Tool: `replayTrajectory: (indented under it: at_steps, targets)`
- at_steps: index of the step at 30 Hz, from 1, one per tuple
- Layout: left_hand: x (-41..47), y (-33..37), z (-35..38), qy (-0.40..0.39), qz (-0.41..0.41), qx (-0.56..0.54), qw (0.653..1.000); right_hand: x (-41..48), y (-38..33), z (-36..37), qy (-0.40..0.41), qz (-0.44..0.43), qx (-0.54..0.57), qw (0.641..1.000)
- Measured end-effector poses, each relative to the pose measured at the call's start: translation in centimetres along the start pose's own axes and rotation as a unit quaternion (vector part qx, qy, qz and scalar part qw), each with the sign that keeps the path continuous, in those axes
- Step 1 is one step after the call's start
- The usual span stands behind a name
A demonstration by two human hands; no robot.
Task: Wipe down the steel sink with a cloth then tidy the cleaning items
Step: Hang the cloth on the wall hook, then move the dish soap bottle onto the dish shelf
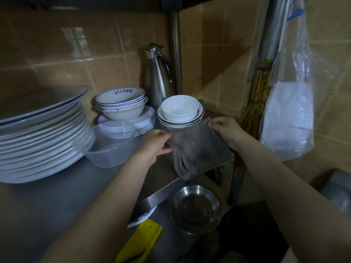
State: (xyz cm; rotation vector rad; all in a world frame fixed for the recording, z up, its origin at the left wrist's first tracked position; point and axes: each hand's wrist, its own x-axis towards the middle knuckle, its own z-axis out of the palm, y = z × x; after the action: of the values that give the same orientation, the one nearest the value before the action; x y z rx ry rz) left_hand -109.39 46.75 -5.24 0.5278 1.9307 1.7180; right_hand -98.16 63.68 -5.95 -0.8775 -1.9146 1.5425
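A grey cloth [197, 149] hangs folded between my two hands above the right end of the steel shelf [57, 202]. My left hand [155, 143] grips its left edge, fingers curled round the fabric. My right hand [226, 129] pinches its upper right corner. The cloth's lower end droops just past the shelf's front edge [161, 192]. Directly behind the cloth stands a stack of white bowls [179, 111]. The sink itself is not in view.
A tall pile of white plates [41, 133] fills the left. Clear plastic tubs [112, 147], more bowls [121, 103] and a steel flask [158, 76] stand behind. Below lie a steel bowl [194, 207] and a yellow item [140, 242]. A plastic bag [288, 114] and broom [256, 99] hang right.
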Motion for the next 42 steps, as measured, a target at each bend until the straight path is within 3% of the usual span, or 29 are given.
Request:
replayTrajectory:
  at_steps: [7,11,14,20,27,36,42]
  targets:
    - [3.9,-3.0,-0.5,0.07,0.013,0.148,0.986,4.3,2.5,1.1,0.076,-0.043,-0.127,0.988]
    - [4.4,-3.7,-0.5,0.083,0.056,0.363,0.926,5.0,3.2,1.6,0.072,-0.059,-0.184,0.978]
    - [4.3,-3.6,-0.5,0.102,0.07,0.4,0.908,5.0,3.7,1.5,0.075,-0.057,-0.178,0.98]
    - [4.0,-2.9,-0.4,0.116,0.084,0.345,0.928,4.0,2.8,1.0,0.086,-0.069,-0.092,0.99]
    - [1.5,-0.8,0.3,0.059,0.119,0.13,0.983,-0.6,0.8,-0.2,0.092,-0.074,0.063,0.991]
    - [-4.4,2.2,2.2,-0.068,0.161,-0.08,0.981,-9.5,-0.8,-4.3,0.106,-0.064,0.12,0.985]
    - [-7.7,2.3,5.9,-0.192,0.153,-0.1,0.964,-15.8,-0.1,-8.3,0.149,-0.076,0.099,0.981]
